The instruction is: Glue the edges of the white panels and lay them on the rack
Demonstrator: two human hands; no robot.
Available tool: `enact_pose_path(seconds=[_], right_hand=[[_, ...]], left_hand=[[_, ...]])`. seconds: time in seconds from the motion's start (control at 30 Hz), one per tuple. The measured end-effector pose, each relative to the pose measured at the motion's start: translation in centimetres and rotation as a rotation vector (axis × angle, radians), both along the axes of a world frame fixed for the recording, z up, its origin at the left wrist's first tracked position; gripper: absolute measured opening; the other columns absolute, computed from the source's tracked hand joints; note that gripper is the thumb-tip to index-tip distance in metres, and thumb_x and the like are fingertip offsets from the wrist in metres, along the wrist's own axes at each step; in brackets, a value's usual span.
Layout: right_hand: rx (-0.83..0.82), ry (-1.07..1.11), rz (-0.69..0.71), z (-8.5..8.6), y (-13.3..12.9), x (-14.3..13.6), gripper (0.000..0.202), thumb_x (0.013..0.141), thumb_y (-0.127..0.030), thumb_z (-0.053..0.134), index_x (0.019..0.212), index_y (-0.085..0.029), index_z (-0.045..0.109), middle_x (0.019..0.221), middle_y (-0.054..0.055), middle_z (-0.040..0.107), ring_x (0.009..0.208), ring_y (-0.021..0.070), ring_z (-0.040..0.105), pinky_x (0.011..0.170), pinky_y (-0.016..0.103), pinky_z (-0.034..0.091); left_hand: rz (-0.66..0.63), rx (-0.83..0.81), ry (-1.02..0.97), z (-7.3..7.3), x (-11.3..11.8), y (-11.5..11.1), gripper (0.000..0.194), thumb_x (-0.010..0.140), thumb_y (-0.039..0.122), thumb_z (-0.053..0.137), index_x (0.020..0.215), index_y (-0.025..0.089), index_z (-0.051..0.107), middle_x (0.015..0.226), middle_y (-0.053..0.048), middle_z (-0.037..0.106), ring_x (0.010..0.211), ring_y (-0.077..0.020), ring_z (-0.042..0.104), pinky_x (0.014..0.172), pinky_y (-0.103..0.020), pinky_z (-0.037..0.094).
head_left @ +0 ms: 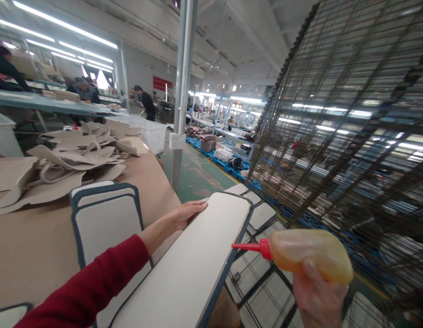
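A tall wire rack [334,136] rises on our right; a brown-covered table [43,241] spreads to our left. Between them we steady a long white panel [191,255], slanting away from us, beside bordered panels [112,228] on the table. Our right hand [319,291] is wrapped around a squeeze bottle [310,248] of amber liquid; our left hand [188,213] is partly closed over the panel's left edge, its thumb hidden. If that grip slackens, the panel could swing. The red nozzle [247,247] points at the dark border [221,279], contact uncertain; squeezing too hard could blot the white face.
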State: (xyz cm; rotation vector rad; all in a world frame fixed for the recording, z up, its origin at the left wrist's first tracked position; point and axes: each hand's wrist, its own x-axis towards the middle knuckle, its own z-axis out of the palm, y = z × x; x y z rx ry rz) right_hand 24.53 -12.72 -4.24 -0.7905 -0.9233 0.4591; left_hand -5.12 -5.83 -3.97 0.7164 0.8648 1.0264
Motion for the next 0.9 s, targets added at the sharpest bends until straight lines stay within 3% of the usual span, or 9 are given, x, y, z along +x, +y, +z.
enact_pose_path(seconds=[0.2, 0.37, 0.67, 0.9], right_hand=[[0.005, -0.045, 0.022, 0.1, -0.4, 0.1, 0.042, 0.063, -0.032, 0.085, 0.098, -0.016, 0.067, 0.080, 0.006, 0.069, 0.077, 0.0229, 0.066, 0.068, 0.031, 0.054], [-0.017, -0.058, 0.051, 0.3, -1.0, 0.1, 0.037, 0.063, -0.032, 0.085, 0.092, -0.017, 0.067, 0.078, 0.005, 0.068, 0.069, 0.0203, 0.064, 0.064, 0.030, 0.055], [-0.031, -0.172, -0.071, -0.1, -1.5, 0.6, 0.028, 0.063, -0.036, 0.084, 0.079, -0.019, 0.068, 0.074, 0.004, 0.066, 0.069, 0.0193, 0.062, 0.063, 0.028, 0.054], [-0.060, -0.194, -0.078, -0.7, -2.1, 1.2, 0.034, 0.061, -0.036, 0.085, 0.084, -0.017, 0.069, 0.075, 0.005, 0.066, 0.071, 0.0210, 0.061, 0.062, 0.030, 0.054]], left_hand=[[0.029, -0.049, 0.020, 1.0, 0.4, 0.1, 0.024, 0.080, 0.017, 0.072, 0.103, 0.011, 0.068, 0.074, -0.007, 0.074, 0.058, -0.0164, 0.068, 0.056, -0.026, 0.056], [0.026, -0.033, 0.026, 0.7, 0.7, 1.1, 0.021, 0.076, 0.020, 0.076, 0.093, 0.011, 0.068, 0.073, -0.007, 0.074, 0.057, -0.0167, 0.068, 0.055, -0.025, 0.056], [-0.012, 0.006, 0.033, 1.0, 1.1, 2.2, 0.022, 0.077, 0.021, 0.075, 0.095, 0.012, 0.068, 0.077, -0.007, 0.074, 0.060, -0.0172, 0.068, 0.059, -0.027, 0.056], [-0.016, 0.019, 0.041, 0.6, 1.5, 3.6, 0.019, 0.079, 0.022, 0.073, 0.093, 0.011, 0.067, 0.074, -0.007, 0.074, 0.058, -0.0169, 0.068, 0.057, -0.027, 0.057]])
